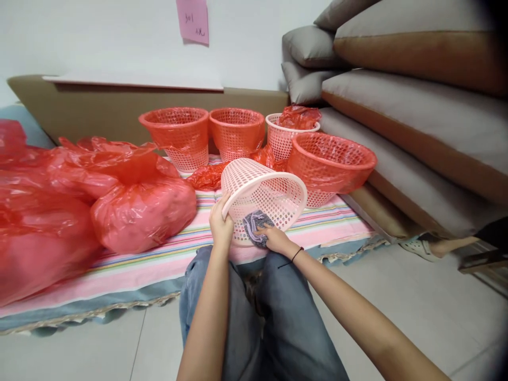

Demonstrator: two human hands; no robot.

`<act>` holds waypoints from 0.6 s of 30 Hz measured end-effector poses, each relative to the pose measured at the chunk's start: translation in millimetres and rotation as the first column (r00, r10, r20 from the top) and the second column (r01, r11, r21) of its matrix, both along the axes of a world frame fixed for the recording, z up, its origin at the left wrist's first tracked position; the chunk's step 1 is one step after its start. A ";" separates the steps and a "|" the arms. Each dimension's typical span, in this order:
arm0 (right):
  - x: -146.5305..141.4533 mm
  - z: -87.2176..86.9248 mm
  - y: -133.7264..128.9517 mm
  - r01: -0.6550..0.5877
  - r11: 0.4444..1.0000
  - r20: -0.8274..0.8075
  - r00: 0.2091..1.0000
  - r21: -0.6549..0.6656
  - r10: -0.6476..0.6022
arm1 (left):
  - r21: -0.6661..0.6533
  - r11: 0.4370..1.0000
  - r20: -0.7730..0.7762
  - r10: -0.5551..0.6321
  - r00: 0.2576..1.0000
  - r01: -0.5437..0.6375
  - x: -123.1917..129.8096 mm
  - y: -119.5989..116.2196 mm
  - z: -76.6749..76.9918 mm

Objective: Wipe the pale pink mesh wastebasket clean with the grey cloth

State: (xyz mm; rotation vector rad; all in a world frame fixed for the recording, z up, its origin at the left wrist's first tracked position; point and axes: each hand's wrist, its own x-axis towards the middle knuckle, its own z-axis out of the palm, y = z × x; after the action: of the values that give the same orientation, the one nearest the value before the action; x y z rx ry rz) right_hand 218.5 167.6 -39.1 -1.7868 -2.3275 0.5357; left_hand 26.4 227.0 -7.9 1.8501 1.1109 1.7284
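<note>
A white wall (119, 37) bears a pink note (192, 22), and below it a bed-like surface is spread with a striped sheet (329, 218). In front of the fingers, a pale pink basket (241, 175) lies tipped on its side, its wide mouth turned toward the person. Its wall is pierced all over with small rounded holes, narrowing toward the base, and a smooth, solid band forms the rim. The left hand (221, 221) grips that rim at its left side; some of its fingers are hidden behind the plastic. Inside the mouth, the right hand (277, 238) has its fingers closed on a crumpled grey cloth (254, 223) with lilac trim, held by the lower inner wall, one finger laid across the fabric.

Beyond the fingers stand three baskets lined with red plastic (174, 127) (237, 127) (333, 177) and a paler basket (280, 142) topped by a bunched red bag (299, 117). Left of the left-hand fingers sit bulging red bags (145, 214); to the right of the right-hand fingers rises a stack of grey-and-brown cushions (416, 106).
</note>
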 end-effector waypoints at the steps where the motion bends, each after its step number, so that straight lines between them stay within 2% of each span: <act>1: 0.4 -1.4 0.4 0.001 1.000 -0.005 1.000 0.007 -0.001 | -0.005 1.000 -0.001 0.002 1.000 -0.002 -0.1 -0.4 -0.6; 7: -1.5 -11.7 -4.0 0.023 0.999 -0.014 1.000 0.037 -0.023 | -0.098 0.995 -0.051 -0.023 0.998 0.018 -10.4 -3.0 -12.0; 11: -6.1 -14.9 -12.0 0.029 0.997 -0.004 1.000 0.078 -0.028 | -0.157 0.987 -0.092 -0.037 0.995 0.022 -28.9 -24.1 -5.6; 13: -7.7 -15.5 -14.7 0.029 0.995 0.000 1.000 0.093 -0.029 | -0.186 0.982 -0.114 -0.003 0.993 -0.019 -46.0 -48.3 -1.6; 15: -8.4 -16.3 -15.8 0.027 0.995 -0.001 1.000 0.101 -0.027 | -0.217 0.968 -0.116 0.101 0.988 -0.124 -70.4 -82.8 -7.4; 16: -8.5 -17.0 -16.0 0.028 0.994 -0.004 1.000 0.103 -0.028 | -0.239 0.953 -0.121 0.163 0.979 -0.189 -85.2 -103.4 -16.0; 18: -8.4 -19.1 -16.2 0.037 0.994 -0.011 0.999 0.107 -0.036 | -0.341 0.884 -0.155 0.283 0.947 -0.320 -117.4 -149.9 -44.1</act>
State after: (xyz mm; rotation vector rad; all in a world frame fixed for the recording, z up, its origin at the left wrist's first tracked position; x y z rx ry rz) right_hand 210.1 151.4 -58.1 -1.7705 -2.2673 0.4044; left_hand -91.0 77.1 -52.0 1.6108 1.7094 1.4593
